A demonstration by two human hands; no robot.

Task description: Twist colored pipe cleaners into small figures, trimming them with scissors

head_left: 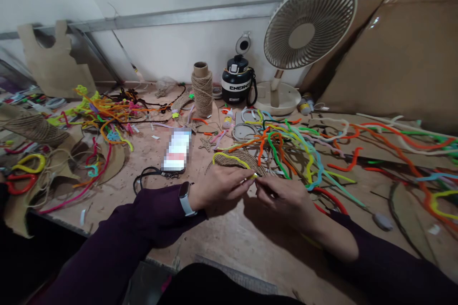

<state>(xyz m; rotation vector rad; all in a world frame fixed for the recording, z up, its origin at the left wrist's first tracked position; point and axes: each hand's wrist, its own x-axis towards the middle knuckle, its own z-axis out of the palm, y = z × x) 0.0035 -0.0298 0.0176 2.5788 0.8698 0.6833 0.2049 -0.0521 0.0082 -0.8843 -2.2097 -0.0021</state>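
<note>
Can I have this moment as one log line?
left hand: holding yellow fuzzy stem; right hand: fingertips at same stem; nearby: lit phone

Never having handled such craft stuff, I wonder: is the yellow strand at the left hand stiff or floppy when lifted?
The yellow strand is probably bendy, since it curves beside the left hand. Being thin, it's likely light. Its fuzzy-looking surface suggests little slipping.
</note>
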